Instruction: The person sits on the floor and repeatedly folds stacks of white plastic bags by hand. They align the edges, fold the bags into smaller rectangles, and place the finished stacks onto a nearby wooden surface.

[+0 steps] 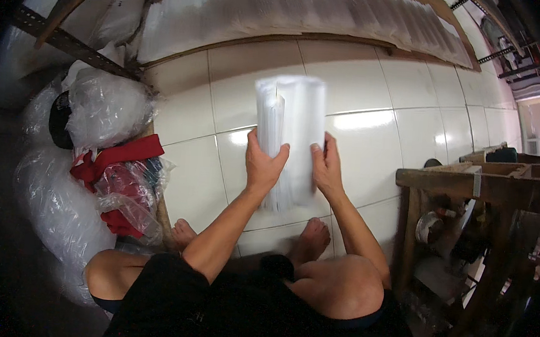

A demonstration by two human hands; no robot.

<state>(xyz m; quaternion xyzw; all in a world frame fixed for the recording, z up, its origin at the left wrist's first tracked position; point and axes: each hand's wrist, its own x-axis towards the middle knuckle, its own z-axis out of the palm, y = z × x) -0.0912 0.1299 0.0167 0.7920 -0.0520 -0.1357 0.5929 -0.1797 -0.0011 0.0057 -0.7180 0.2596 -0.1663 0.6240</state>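
Observation:
Between my two hands is a thick white stack of thin sheets or flat plastic bags (303, 117), held above the tiled floor and smeared by motion. My left hand (265, 165) is closed on its left side, thumb on the near face. On the opposite side my right hand (326, 167) grips it in the same way, thumb toward me. The stack's layered edges show along its left part, where a narrow gap runs down from the top. Whether the sheets are paper or plastic I cannot tell.
A long row of whitish, translucent sheets (306, 14) lies on a board at the far side. Bulky clear plastic bags (61, 198) and red cloth (124, 155) are heaped at left. A wooden bench (500, 189) stands at right. My bare feet rest on white tiles (194, 176).

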